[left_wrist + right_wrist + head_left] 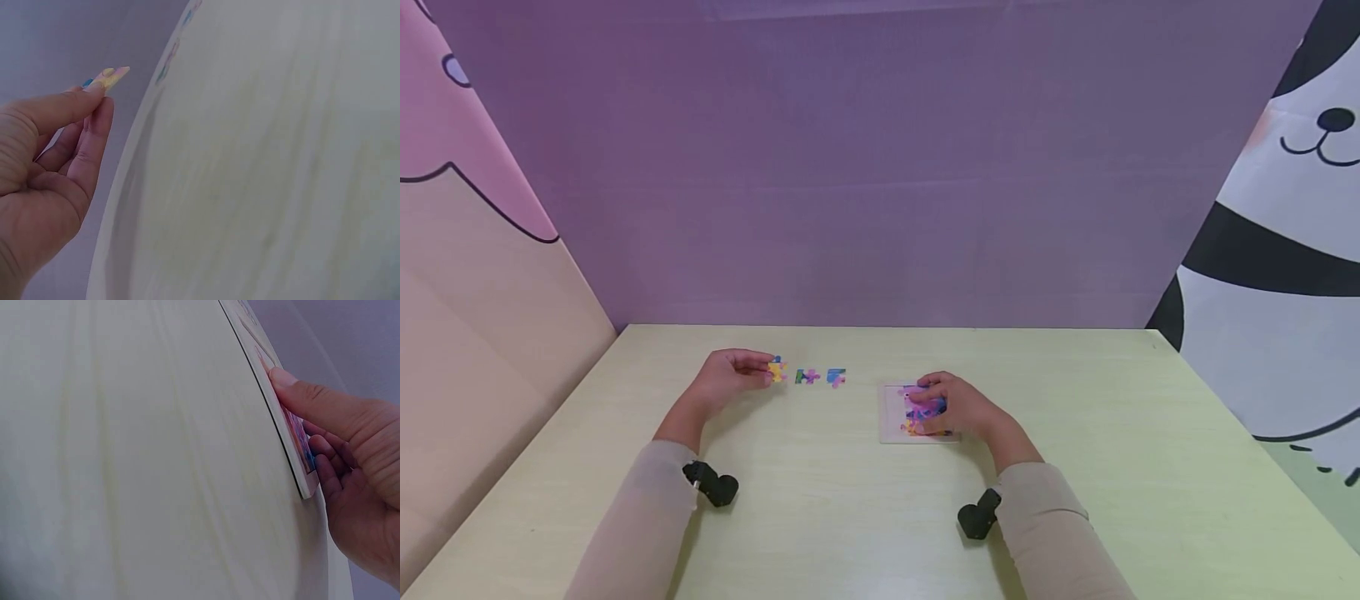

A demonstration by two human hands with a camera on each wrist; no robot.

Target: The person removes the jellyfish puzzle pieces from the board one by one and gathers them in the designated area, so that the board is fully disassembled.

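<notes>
Sleeved forearms nearest. Left hand (pixel 724 379) pinches a yellow puzzle piece (pixel 777 369) just above the table (pixel 850 517). Right hand (pixel 958 406) rests fingers flat on the puzzle board (pixel 891 417); two loose pieces (pixel 820 377) lie between them.

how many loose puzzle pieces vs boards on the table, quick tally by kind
Loose puzzle pieces: 3 - the yellow piece pinched in the left hand, the green and pink piece, the blue piece
Puzzle boards: 1 - the puzzle board under the right hand
Total: 4
</notes>
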